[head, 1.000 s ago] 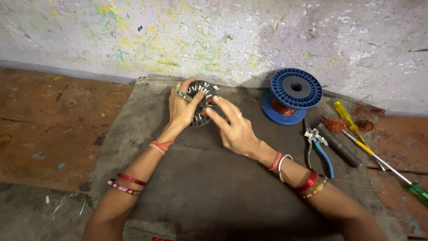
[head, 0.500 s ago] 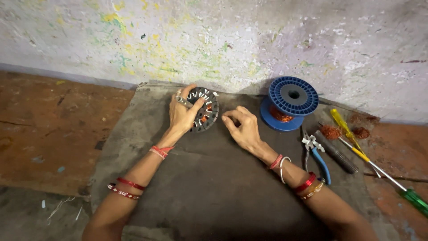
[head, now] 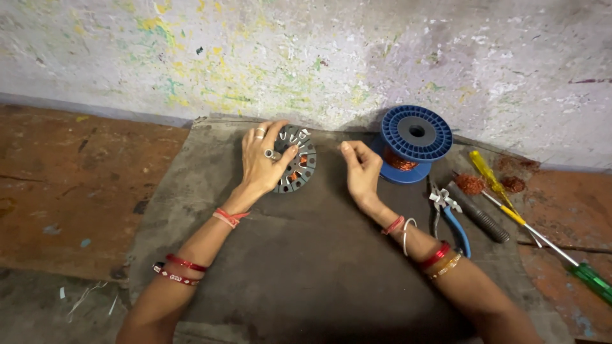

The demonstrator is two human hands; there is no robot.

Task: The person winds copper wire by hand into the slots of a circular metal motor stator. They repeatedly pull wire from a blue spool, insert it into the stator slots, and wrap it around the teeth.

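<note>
Stator core, round, dark, slotted, w/ pale slot liners and a bit of copper showing, lies flat on grey mat near the wall. Left hand spread flat over its left half, fingers wide and pressing down, prob. to pin it so it can't turn or slide. Right half of core uncovered.

Right hand just right of core, not touching it; fingertips pinched narrow together. Looks like a fine wire is nipped there, but too thin to see, so can't tell what, if anything, is held. Hand sits betw. core and blue spool of copper wire, spool standing on its flange, close by for feed.

Tools parked to the right, off the work spot: blue-handled pliers, dark-handled tool, yellow screwdriver, green-handled screwdriver. Copper scrap tufts by the yellow one.
</note>
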